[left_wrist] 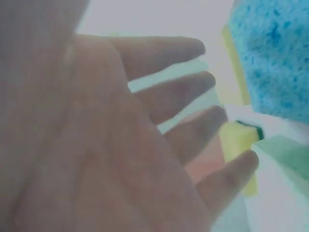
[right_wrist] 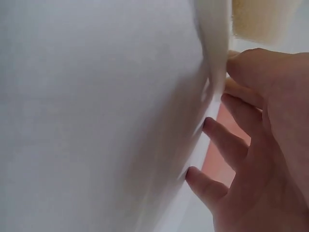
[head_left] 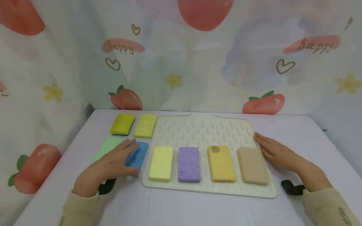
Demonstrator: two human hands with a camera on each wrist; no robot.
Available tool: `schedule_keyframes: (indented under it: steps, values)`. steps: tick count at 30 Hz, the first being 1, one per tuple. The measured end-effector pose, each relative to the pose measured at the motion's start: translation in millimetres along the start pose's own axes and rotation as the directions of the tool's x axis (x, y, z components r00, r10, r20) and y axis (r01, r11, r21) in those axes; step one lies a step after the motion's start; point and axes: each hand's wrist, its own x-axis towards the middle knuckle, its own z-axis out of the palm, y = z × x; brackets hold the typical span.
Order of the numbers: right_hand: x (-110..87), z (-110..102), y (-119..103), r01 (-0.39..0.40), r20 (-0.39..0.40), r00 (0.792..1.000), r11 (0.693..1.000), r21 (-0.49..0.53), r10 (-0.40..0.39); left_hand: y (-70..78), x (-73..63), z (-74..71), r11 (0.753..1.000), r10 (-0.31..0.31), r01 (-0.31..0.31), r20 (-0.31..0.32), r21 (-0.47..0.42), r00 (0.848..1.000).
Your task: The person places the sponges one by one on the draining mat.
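My left hand [head_left: 117,161] hovers with spread fingers over a blue sponge [head_left: 140,152], which it partly covers; the left wrist view shows the palm holding nothing and the blue sponge [left_wrist: 275,58] apart from the fingers. Beneath that hand a light green sponge [head_left: 108,146] is also partly hidden. Along the right edge of a cream ridged mat [head_left: 195,128], my right hand [head_left: 278,153] touches the rim with extended fingers. On the mat lie a pale yellow sponge [head_left: 161,163], a purple one, an orange-yellow one with a round mark, and a beige sponge [head_left: 253,164] nearest the right hand.
Behind the left hand lie a yellow sponge with a dark underside [head_left: 122,124] and a yellow-green sponge [head_left: 145,125], beside the mat's left edge. A white cloth covers the table [head_left: 181,210]. Printed curtains [head_left: 198,72] stand at the back and left.
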Motion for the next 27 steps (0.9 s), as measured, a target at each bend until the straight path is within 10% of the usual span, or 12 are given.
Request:
schedule_keyframes:
  steps: [8, 27]
  values:
    - [-0.7, 1.6, 1.4, 0.017, -0.029, 0.999, 0.999, 0.051, -0.015, 4.3, 10.2, 0.3, 0.995, -0.096, 0.097, -0.015, 0.030, 0.995]
    - [5.7, -0.3, -19.5, -0.103, 0.093, 0.991, 0.994, 0.027, 0.100, 16.2, 17.3, 20.3, 0.964, -0.109, 0.127, -0.088, 0.234, 0.990]
